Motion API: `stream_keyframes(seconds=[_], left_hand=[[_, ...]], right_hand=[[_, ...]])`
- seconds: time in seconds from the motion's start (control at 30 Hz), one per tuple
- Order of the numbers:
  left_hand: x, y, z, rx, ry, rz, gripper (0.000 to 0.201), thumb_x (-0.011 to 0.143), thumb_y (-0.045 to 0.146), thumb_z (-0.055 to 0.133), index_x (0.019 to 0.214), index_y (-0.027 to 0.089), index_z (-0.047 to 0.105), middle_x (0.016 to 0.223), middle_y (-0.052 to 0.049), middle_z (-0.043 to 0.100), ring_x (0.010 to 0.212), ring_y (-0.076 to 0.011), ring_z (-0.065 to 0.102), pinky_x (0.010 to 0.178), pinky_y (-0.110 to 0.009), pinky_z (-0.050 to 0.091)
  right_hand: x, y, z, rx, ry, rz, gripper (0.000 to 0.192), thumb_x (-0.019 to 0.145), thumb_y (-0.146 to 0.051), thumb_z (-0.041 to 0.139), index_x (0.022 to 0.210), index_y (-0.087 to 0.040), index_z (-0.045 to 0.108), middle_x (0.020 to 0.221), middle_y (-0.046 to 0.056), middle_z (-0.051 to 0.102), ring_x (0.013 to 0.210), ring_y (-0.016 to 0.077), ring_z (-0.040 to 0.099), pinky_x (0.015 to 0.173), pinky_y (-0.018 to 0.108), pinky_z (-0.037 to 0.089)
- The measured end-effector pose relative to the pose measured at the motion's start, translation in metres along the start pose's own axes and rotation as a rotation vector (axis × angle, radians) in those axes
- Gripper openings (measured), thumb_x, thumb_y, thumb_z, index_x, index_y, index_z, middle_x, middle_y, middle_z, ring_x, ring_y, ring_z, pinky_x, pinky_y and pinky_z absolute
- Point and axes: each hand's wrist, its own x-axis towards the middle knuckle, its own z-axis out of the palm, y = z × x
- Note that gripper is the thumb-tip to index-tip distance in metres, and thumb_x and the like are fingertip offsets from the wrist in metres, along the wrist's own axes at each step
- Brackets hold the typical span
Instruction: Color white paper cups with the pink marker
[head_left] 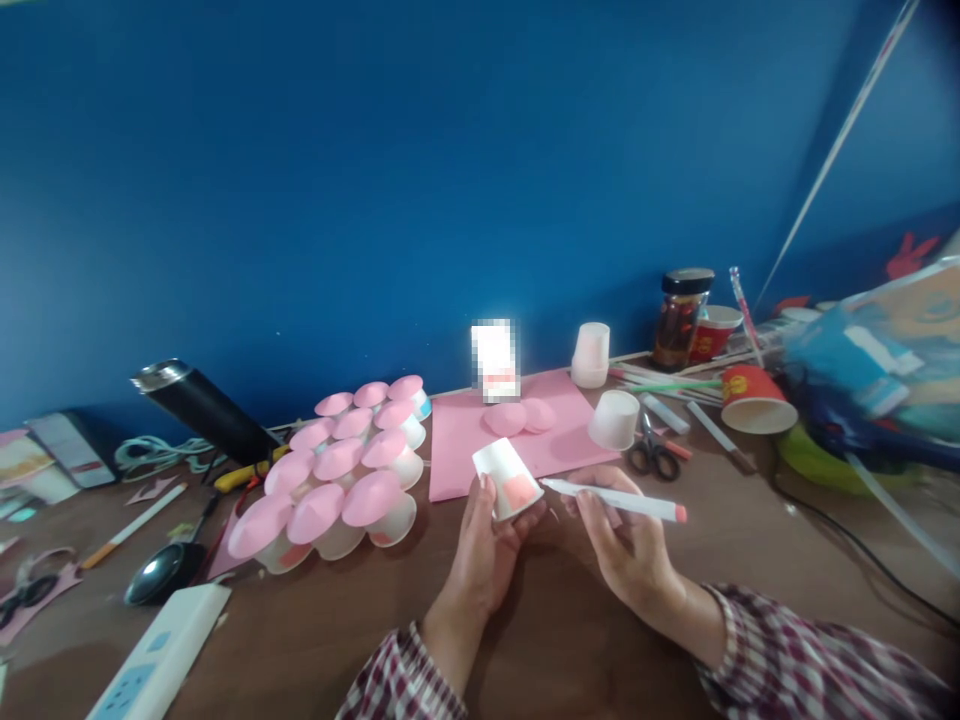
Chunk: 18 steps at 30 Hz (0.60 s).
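My left hand [487,555] is closed around a small white paper cup [501,466], which is tilted and carries a pink-orange coloured patch near its rim. In my right hand [626,545] is a white marker [622,499] with a pinkish-red end cap; its tip points left, close to the cup's rim. Whether the tip touches the cup I cannot tell. Behind the cup lies a pink paper sheet [454,440] with pink paper discs [504,418] on it. Another white cup [615,420] stands upside down at the sheet's right edge.
Several cups topped with pink paper cones [341,460] stand in rows at left. Black scissors [652,455], a red paper cup [754,398] and a lidded jar [681,320] are at right. A power strip [161,650] and black bottle [206,410] are at left.
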Motion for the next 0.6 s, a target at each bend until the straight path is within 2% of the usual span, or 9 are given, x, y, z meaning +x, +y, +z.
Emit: stream_keyframes(seconds=[0.13, 0.33, 0.43, 0.6], left_hand=[[0.000, -0.003, 0.001, 0.080, 0.009, 0.036, 0.046, 0.085, 0.052, 0.058, 0.111, 0.015, 0.060, 0.099, -0.012, 0.069, 0.090, -0.0238, 0.066, 0.090, -0.044, 0.049], [0.000, -0.009, -0.002, 0.133, -0.105, 0.092, 0.028, 0.090, 0.039, 0.054, 0.099, 0.015, 0.064, 0.097, -0.008, 0.069, 0.097, -0.0228, 0.063, 0.093, -0.038, 0.045], [-0.002, -0.009, -0.001, 0.187, -0.147, 0.134, 0.026, 0.091, 0.036, 0.053, 0.102, 0.015, 0.064, 0.104, -0.009, 0.069, 0.102, -0.0230, 0.062, 0.096, -0.038, 0.043], [-0.004, -0.012, 0.000, 0.266, -0.122, 0.122, 0.030, 0.088, 0.036, 0.059, 0.112, 0.019, 0.061, 0.112, -0.008, 0.067, 0.106, -0.0227, 0.061, 0.095, -0.037, 0.043]], right_hand=[[-0.001, 0.001, -0.002, -0.041, -0.015, -0.009, 0.007, 0.097, -0.025, 0.049, 0.097, -0.022, 0.056, 0.079, 0.002, 0.064, 0.069, 0.0146, 0.064, 0.065, 0.024, 0.056], [0.001, -0.010, -0.007, -0.250, -0.096, -0.104, 0.010, 0.096, -0.024, 0.048, 0.100, -0.022, 0.057, 0.085, 0.005, 0.065, 0.077, 0.0189, 0.064, 0.069, 0.030, 0.054], [0.006, -0.016, -0.008, -0.297, -0.097, -0.146, 0.011, 0.096, -0.022, 0.046, 0.095, -0.022, 0.058, 0.081, 0.005, 0.064, 0.073, 0.0194, 0.064, 0.066, 0.031, 0.054], [0.009, -0.017, -0.008, -0.362, -0.120, -0.176, 0.009, 0.093, -0.018, 0.050, 0.094, -0.021, 0.058, 0.082, 0.005, 0.065, 0.074, 0.0199, 0.064, 0.068, 0.032, 0.053]])
